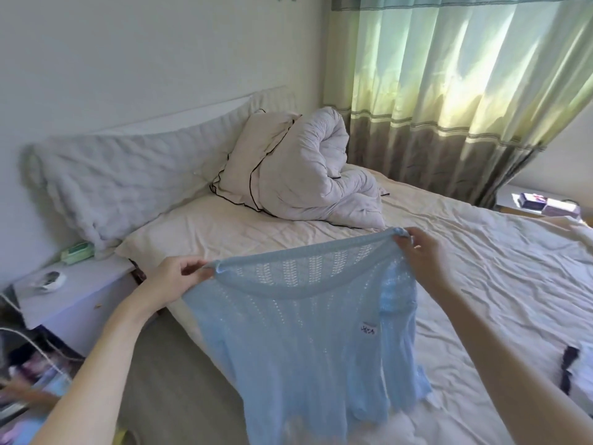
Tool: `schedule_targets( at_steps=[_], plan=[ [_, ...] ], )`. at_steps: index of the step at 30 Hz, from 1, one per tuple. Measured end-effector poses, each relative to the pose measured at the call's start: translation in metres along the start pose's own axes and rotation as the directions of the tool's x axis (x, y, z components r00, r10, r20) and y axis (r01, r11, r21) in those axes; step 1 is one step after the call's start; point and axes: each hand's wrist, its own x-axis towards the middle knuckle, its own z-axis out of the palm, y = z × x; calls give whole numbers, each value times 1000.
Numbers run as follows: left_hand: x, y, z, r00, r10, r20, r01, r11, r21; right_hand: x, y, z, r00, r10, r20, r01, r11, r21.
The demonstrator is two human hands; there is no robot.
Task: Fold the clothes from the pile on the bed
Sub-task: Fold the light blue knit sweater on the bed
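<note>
A single head-worn wide-angle camera looks forward and down from the bed's (481,252) near left edge toward its head end, close over the person's raised forearms. Wide-angle bending seems to curve the frame's margins; the lower left corner is blurred.

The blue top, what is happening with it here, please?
A person holds the blue top up over the edge of the bed. The left hand and the right hand each pinch one end of its upper edge, so it hangs spread out and is not folded yet. A rolled duvet lies near the head of the bed.
</note>
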Motion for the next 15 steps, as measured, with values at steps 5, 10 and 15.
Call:
schedule_targets(
  at_steps=[5,10,15],
  plan=[
    [-1,-20,-17,942,222,-253,-192,972,136,-24,-29,10,985,-104,-140,102,995,-18],
    [-11,-15,-41,800,375,-468,-278,923,266,-50,-60,19,943,-178,-280,149,981,-120],
    [2,8,-69,681,409,-607,-365,909,202,-55,-100,21,883,-249,-398,221,968,-116]
  ],
)
